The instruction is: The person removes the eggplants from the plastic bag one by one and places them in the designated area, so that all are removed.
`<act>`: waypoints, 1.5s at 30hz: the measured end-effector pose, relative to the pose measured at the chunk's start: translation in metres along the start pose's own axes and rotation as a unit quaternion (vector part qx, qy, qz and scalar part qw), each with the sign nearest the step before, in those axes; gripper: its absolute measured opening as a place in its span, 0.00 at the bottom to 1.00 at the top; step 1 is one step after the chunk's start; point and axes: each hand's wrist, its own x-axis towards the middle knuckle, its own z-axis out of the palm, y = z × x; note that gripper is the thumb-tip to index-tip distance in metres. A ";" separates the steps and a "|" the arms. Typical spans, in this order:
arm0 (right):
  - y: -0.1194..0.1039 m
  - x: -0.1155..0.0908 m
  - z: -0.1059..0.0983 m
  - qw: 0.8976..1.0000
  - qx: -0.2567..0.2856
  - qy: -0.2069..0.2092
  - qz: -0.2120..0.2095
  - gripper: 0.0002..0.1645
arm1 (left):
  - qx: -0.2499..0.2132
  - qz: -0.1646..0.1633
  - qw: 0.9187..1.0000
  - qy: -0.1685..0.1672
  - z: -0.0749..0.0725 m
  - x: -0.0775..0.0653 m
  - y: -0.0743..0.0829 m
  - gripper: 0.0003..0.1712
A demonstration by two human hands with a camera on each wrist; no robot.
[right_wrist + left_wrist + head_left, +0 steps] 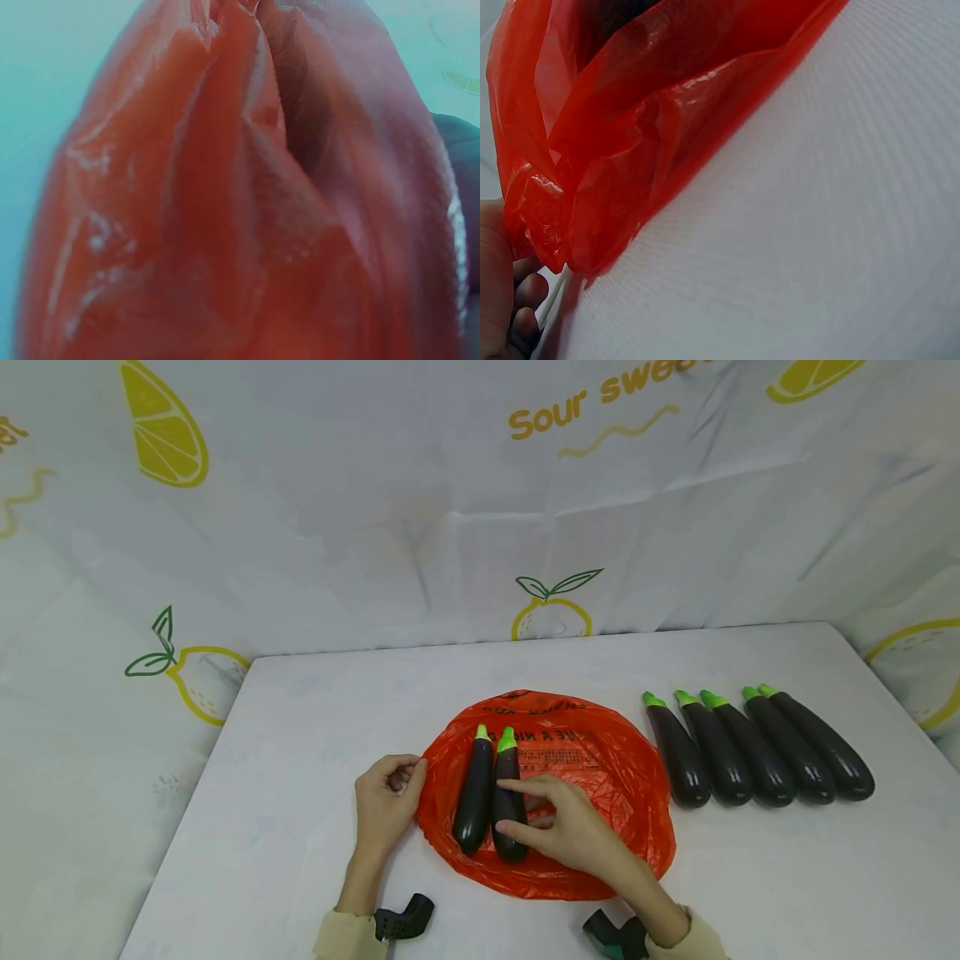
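Note:
A round red plastic bag (600, 843) lies spread with its rim raised. Inside its left half, two dark eggplants lie side by side: the left eggplant (472, 802) and the right eggplant (508, 810), both with green stem ends pointing away. My left hand (386, 797) pinches the bag's left rim, its other fingers curled. My right hand (566, 827) reaches over the bag and holds the right eggplant, index finger and thumb lying across it. Red plastic (217, 210) fills most of the right wrist view and hides the fingers' contact.
Several more eggplants (757, 752) lie in a slanted row on the white table (300, 718), right of the bag. A white cloth (337, 527) printed with lemons hangs behind the table.

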 end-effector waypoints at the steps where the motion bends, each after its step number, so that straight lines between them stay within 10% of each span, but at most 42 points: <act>1: 0.000 0.000 0.000 1.000 0.001 0.001 0.003 0.31 | 0.002 -0.001 1.000 -0.001 0.000 0.000 0.000 0.03; 45: -0.003 -0.002 -0.002 0.999 0.029 -0.003 0.016 0.30 | 0.009 0.007 1.000 0.004 0.000 0.000 -0.003 0.04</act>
